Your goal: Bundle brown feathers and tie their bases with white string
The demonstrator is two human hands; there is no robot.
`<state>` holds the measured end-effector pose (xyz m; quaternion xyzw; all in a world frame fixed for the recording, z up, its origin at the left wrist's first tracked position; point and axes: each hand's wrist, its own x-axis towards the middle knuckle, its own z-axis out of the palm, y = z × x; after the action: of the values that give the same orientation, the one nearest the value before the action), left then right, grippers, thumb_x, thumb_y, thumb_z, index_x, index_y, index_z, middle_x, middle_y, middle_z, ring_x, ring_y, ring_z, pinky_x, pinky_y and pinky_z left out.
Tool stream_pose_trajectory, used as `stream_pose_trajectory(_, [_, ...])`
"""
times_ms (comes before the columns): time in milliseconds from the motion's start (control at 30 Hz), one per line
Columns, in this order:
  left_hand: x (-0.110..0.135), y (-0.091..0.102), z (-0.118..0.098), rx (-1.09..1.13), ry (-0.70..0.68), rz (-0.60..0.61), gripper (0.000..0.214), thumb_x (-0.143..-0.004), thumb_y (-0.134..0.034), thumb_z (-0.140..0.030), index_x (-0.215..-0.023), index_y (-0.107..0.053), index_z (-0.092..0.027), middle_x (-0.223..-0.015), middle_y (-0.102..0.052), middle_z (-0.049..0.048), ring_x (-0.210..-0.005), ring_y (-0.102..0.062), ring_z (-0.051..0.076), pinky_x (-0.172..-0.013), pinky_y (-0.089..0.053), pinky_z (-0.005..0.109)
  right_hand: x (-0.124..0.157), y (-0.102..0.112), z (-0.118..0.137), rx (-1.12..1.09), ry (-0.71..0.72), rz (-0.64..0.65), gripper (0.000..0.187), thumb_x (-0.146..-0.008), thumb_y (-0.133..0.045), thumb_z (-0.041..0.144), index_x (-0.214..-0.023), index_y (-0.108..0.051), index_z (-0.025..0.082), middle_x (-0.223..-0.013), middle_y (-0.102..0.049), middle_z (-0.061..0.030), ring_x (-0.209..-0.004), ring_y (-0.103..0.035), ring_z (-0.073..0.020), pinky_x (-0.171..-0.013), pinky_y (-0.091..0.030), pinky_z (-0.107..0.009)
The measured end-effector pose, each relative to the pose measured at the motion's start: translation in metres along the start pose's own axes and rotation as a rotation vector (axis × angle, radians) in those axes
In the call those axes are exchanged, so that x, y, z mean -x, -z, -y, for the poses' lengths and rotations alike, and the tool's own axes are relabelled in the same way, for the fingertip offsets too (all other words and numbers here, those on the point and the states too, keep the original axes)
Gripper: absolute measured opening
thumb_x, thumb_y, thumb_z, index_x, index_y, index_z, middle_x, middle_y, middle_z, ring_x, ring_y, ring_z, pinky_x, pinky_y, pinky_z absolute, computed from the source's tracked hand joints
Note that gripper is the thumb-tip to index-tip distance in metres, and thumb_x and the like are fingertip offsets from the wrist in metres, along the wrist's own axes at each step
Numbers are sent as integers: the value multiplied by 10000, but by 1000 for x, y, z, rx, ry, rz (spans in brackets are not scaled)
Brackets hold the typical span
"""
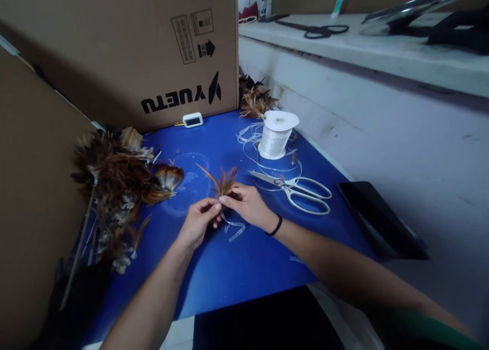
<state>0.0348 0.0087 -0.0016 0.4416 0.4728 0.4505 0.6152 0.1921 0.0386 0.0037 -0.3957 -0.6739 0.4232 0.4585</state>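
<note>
Over the blue mat (237, 268), my left hand (197, 222) and my right hand (249, 205) meet at a small bunch of brown feathers (223, 182). Both pinch the base of the bunch, which fans upward. A strip of clear ribbon (233, 227) hangs from the bunch and curls onto the mat below my fingers. My right wrist wears a black band (275, 226).
A pile of brown feathers (118, 187) lies at the left. A white ribbon spool (275, 134) and white-handled scissors (298, 188) sit to the right, a black phone (378, 220) beyond them. A big cardboard box (126, 49) stands behind, with a small white timer (192, 119).
</note>
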Motion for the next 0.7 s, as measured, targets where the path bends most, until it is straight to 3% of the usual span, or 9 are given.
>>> stream_pose_trajectory(133, [0,2,-1,62,37,-39,212,-694,-710,-305,-802,-650,-133,-550,-493,-23,-490,-435,58,-412,-311,158,1,2,2,-63,-76,56,175,-797,-576,323,-750,-606,156,-695,-586,4,-633,-509,-98,-616,-416,-247])
stream_pose_trajectory(300, [-4,5,0,159,14,-96,218,-692,-707,-304,-813,-669,-126,-522,-473,-29,-459,-397,40,-401,-265,149,7,-2,0,-163,-232,273,265,-700,-674,299,-884,-541,163,-699,-629,13,-604,-549,-95,-594,-436,-238])
stream_pose_trajectory(467, [-7,9,-2,196,-7,-125,213,-698,-704,-286,-827,-663,-122,-512,-470,-27,-464,-413,46,-397,-276,148,2,2,-1,-76,-235,369,112,-782,-560,232,-850,-586,147,-632,-614,10,-555,-543,-94,-567,-436,-236])
stream_pose_trajectory(567, [-9,12,-3,203,-17,-162,212,-683,-719,-261,-821,-663,-110,-545,-493,-19,-479,-430,42,-397,-288,140,1,23,6,193,-104,352,155,-828,-524,265,-877,-624,156,-719,-641,-18,-638,-570,-117,-626,-439,-257])
stream_pose_trajectory(633, [-10,14,-3,201,-25,-186,212,-666,-733,-246,-804,-663,-101,-602,-529,-5,-489,-443,36,-399,-301,137,6,45,12,529,52,214,169,-854,-475,208,-918,-626,166,-862,-643,-49,-786,-574,-147,-730,-421,-288])
stream_pose_trajectory(700, [-11,14,-3,193,-27,-200,225,-650,-744,-242,-802,-661,-98,-653,-558,8,-499,-459,37,-406,-322,140,19,69,16,905,80,88,202,-826,-440,103,-910,-619,146,-915,-621,-92,-872,-545,-192,-770,-387,-317])
